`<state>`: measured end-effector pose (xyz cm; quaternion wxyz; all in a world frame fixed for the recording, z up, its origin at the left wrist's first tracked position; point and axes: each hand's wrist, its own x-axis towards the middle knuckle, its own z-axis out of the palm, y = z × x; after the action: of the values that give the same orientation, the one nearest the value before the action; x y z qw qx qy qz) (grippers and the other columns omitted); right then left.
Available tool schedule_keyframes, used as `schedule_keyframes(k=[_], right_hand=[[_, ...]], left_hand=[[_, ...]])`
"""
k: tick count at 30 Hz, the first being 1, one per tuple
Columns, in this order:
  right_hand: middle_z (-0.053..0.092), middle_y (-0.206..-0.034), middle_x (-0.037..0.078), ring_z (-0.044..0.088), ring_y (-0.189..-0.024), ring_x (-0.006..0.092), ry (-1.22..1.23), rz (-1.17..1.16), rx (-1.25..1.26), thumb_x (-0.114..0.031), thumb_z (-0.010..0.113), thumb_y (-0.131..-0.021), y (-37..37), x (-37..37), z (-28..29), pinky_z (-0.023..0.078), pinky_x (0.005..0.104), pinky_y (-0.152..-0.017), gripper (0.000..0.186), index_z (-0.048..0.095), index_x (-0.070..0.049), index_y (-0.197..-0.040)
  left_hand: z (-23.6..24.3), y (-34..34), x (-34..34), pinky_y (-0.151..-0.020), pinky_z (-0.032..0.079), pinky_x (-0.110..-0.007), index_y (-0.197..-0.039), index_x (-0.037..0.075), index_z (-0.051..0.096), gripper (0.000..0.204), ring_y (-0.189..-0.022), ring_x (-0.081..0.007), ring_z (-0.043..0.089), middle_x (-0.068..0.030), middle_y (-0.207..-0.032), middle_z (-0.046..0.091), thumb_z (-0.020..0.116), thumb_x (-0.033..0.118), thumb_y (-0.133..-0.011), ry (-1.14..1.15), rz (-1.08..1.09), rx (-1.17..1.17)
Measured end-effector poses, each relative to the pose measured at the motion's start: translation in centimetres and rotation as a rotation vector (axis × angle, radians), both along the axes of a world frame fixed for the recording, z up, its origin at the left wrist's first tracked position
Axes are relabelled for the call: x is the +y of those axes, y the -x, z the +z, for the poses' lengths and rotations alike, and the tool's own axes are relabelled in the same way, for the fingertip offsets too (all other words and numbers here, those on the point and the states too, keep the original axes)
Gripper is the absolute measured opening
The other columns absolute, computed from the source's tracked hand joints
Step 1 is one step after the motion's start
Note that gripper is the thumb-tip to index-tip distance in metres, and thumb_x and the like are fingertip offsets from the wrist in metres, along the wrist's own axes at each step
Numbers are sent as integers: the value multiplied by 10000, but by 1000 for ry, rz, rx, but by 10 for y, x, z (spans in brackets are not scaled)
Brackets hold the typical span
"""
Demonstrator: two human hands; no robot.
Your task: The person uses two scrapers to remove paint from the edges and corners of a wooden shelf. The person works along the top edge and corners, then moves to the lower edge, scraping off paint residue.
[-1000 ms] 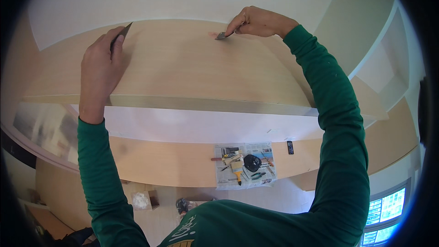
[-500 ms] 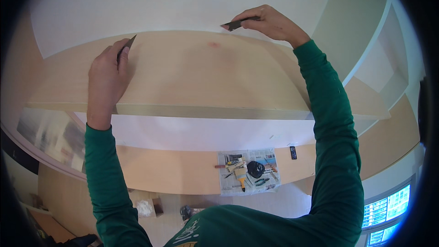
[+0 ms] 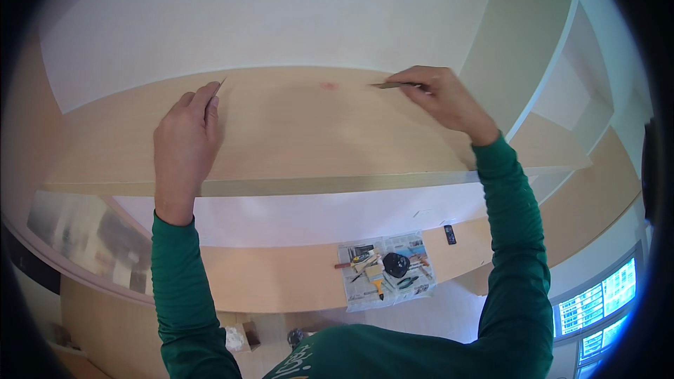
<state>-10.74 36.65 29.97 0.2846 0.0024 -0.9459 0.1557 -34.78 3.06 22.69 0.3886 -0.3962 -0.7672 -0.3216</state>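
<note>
My left hand is closed on a thin, dark scraper-like blade, seen nearly edge-on, its tip pointing up. It is over the left part of a pale wood-grain shelf. Farther right, my right hand pinches another thin, dark flat scraper, which points left across the shelf's back part. Whether either blade touches the board I cannot tell. A small reddish spot marks the shelf between the hands. Behind it rises a white back panel.
Below, a lower wooden counter carries newspaper with a brush, pliers, a black bundle and other tools. A dark phone-like device lies nearby. A side panel stands at right; an open box is lower left.
My right hand has come down from in front of the back panel to over the shelf, its scraper now flatter. My left hand has shifted slightly right. The whole view has tilted a little.
</note>
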Motion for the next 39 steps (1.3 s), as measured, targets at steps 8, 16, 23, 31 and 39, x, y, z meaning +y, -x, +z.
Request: schedule_keyframes(k=[8, 16, 23, 31, 39], right_hand=[[777, -1028, 255, 720, -931, 468, -331, -93, -117, -161, 608, -1037, 104, -28, -21, 594, 535, -878, 276, 823, -30, -1151], [779, -1004, 250, 732, -924, 467, -390, -178, -174, -138, 630, -995, 128, -32, -42, 608, 524, -883, 282, 833, -53, -1172], [801, -980, 215, 742, -853, 409, -277, -16, -312, -156, 650, -918, 111, -40, 1, 627, 444, -853, 322, 844, -27, -1141], [753, -738, 155, 721, -594, 228, -91, -448, -428, -225, 668, -920, 141, -39, 29, 603, 357, -601, 311, 793, 57, -877], [727, -713, 157, 695, -589, 204, -52, -430, -589, -179, 612, -980, 184, -26, 31, 593, 340, -585, 349, 722, 94, -794]], left_hand=[[-2, 4, -3, -769, 587, -459, -1275, 98, 764, 235, -890, -341, 724, -132, -959, 735, 637, 170, -1090, -36, -50, -20], [-5, 11, -7, -734, 605, -445, -1258, 106, 760, 218, -865, -293, 727, -91, -954, 743, 672, 187, -1076, -35, -75, 57], [-9, 14, -7, -679, 598, -403, -1254, 125, 757, 209, -831, -247, 715, -57, -920, 720, 701, 179, -1060, -67, -96, 119], [-11, 17, -10, -670, 594, -402, -1273, 108, 744, 222, -827, -239, 696, -58, -939, 718, 678, 188, -1077, -30, -109, 122], [-9, 16, -11, -710, 580, -433, -1288, 95, 741, 229, -852, -277, 702, -88, -939, 714, 652, 183, -1096, -7, -130, 65]])
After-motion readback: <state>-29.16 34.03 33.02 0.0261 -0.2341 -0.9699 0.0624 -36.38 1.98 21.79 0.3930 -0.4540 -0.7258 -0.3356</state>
